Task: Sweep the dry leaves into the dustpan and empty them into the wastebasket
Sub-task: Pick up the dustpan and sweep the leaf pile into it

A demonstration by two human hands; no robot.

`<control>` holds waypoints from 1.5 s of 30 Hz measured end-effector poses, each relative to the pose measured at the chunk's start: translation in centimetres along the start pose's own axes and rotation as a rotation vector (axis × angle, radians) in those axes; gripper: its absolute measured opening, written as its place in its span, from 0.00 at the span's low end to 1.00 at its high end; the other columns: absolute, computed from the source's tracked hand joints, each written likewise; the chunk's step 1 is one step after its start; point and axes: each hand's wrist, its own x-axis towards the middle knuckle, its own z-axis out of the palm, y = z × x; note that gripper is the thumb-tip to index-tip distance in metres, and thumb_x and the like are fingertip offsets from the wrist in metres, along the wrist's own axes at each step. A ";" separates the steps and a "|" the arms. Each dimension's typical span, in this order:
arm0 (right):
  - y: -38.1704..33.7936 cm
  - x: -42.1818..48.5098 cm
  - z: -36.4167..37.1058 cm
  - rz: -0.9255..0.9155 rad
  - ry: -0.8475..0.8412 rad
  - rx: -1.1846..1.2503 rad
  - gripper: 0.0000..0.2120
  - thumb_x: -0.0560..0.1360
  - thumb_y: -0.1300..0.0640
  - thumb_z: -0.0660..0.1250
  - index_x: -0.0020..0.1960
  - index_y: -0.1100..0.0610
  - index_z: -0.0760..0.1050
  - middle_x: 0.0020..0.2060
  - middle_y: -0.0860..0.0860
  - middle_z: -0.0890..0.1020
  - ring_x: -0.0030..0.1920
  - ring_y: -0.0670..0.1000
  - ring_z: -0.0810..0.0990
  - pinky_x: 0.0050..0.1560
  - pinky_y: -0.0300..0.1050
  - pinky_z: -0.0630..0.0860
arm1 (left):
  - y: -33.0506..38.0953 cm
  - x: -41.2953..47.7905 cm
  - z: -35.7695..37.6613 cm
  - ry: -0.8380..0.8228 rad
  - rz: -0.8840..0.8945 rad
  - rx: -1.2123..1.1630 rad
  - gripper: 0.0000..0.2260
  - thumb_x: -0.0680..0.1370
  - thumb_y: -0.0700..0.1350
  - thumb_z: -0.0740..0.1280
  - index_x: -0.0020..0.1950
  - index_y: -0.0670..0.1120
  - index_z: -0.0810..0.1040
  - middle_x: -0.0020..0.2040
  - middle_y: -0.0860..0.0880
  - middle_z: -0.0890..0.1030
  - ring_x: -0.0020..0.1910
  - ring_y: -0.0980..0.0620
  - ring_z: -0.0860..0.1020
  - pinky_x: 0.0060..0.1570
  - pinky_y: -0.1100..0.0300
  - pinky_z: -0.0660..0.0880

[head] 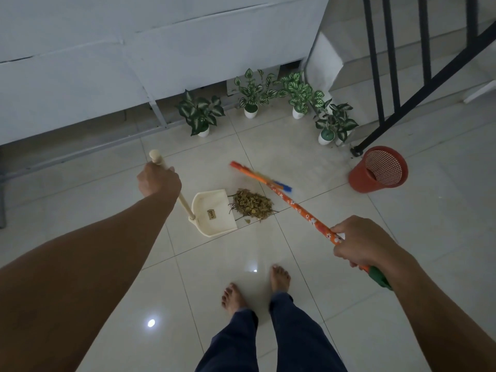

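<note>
Head view: our left hand (158, 181) clasps the dustpan handle (185, 204), fingers curled. Our right hand (359, 241) wraps its fingers round the broom (300, 208) near the dry leaves (252, 204).

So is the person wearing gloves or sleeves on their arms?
No gloves and no sleeves in view: the left hand and right hand are bare, and both forearms are bare as far as the picture shows. No watch, ring or bracelet shows. Lower down are dark blue trousers and bare feet.

Dustpan (214, 214) right of left hand (158, 179); leaves (252, 204) just beside its mouth; broom (300, 210) from right hand (359, 241) to behind leaves; wastebasket (361, 181) beyond right hand.
</note>
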 end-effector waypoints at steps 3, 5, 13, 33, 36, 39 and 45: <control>-0.2 1.3 1.3 0.052 0.026 0.068 0.14 0.74 0.60 0.69 0.60 0.58 0.79 0.35 0.51 0.83 0.30 0.47 0.84 0.29 0.37 0.77 | -0.4 -0.1 0.0 -0.004 0.006 -0.005 0.15 0.78 0.46 0.69 0.63 0.40 0.76 0.56 0.42 0.81 0.53 0.43 0.80 0.45 0.56 0.73; -0.6 2.4 2.1 0.074 0.023 0.106 0.11 0.74 0.60 0.69 0.55 0.59 0.80 0.33 0.51 0.83 0.28 0.47 0.84 0.30 0.38 0.79 | -0.4 -0.2 -0.1 -0.005 0.011 -0.008 0.15 0.78 0.46 0.69 0.63 0.40 0.76 0.56 0.42 0.81 0.53 0.43 0.81 0.46 0.56 0.74; -0.4 1.4 3.0 -0.037 -0.052 -0.119 0.14 0.74 0.57 0.69 0.60 0.56 0.80 0.42 0.51 0.85 0.35 0.48 0.84 0.37 0.37 0.81 | -0.8 -0.3 0.0 0.007 0.010 -0.005 0.15 0.78 0.46 0.69 0.62 0.41 0.77 0.55 0.42 0.81 0.52 0.44 0.81 0.48 0.54 0.76; 0.8 1.7 7.6 0.011 -0.112 0.433 0.22 0.70 0.65 0.70 0.64 0.57 0.79 0.35 0.52 0.84 0.26 0.46 0.80 0.26 0.37 0.76 | -0.7 -1.2 0.9 0.038 0.026 -0.026 0.15 0.77 0.46 0.70 0.62 0.42 0.77 0.55 0.43 0.81 0.53 0.44 0.80 0.49 0.55 0.77; 0.6 1.2 7.5 -0.112 -0.121 0.324 0.27 0.71 0.62 0.70 0.69 0.53 0.75 0.38 0.49 0.84 0.27 0.47 0.82 0.28 0.37 0.78 | -0.4 -1.5 1.4 0.038 0.025 -0.027 0.15 0.77 0.46 0.70 0.62 0.42 0.77 0.55 0.44 0.81 0.53 0.45 0.80 0.49 0.55 0.77; 1.6 0.3 7.0 -0.191 -0.116 0.318 0.27 0.72 0.61 0.71 0.70 0.51 0.74 0.37 0.46 0.83 0.27 0.47 0.82 0.29 0.36 0.78 | -0.4 -1.7 1.6 0.044 0.027 -0.013 0.15 0.77 0.47 0.70 0.62 0.42 0.77 0.56 0.43 0.82 0.53 0.44 0.80 0.52 0.53 0.78; 5.2 -1.1 5.6 -0.207 -0.040 0.347 0.25 0.72 0.60 0.72 0.69 0.49 0.75 0.32 0.45 0.83 0.28 0.50 0.83 0.28 0.35 0.77 | -0.2 -1.8 1.7 0.053 0.002 -0.011 0.16 0.77 0.47 0.70 0.62 0.42 0.77 0.56 0.43 0.81 0.53 0.44 0.81 0.53 0.51 0.79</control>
